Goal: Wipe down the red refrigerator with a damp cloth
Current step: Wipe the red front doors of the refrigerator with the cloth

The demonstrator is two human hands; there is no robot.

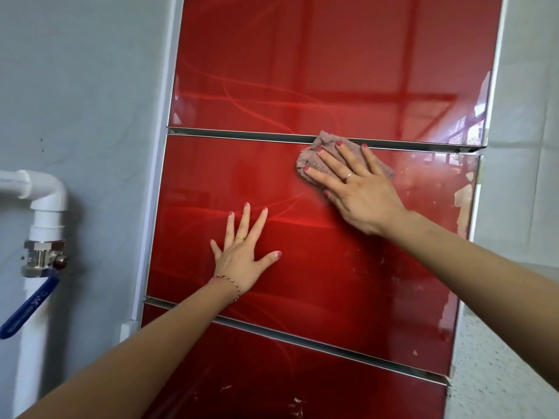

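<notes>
1. 1 glossy red glass-fronted refrigerator (302, 71) fills the middle of the view, and it's split into 3 door panels stacked top to bottom, with 2 silver metal gaps between them.
2. 1 crumpled pinkish-grey damp cloth (314, 154) sits at the top edge of the middle panel, right of centre, its upper end lapping over the upper silver gap.
3. 2 bare hands in view, both on the middle panel and well apart from each other.
4. The right hand (360, 192) lies flat on the cloth with fingers straight and spread, pressing it against the red glass. Not curled round it at all, just palm and fingers on top. 1 ring on it.
5. The left hand (245, 261) is lower and further left, flat on the bare red glass, fingers straight and fanned out, holding nothing. 1 gold ring, plus 1 red thread bracelet (230, 282) at the wrist.
6. Left of the fridge, against the grey wall (84, 101), there's 1 white plastic pipe (45, 201) with an elbow, and 1 metal valve with a blue lever handle (28, 309).
7. Whitish smudges and specks show along the right side of the middle panel and on the bottom one.
</notes>
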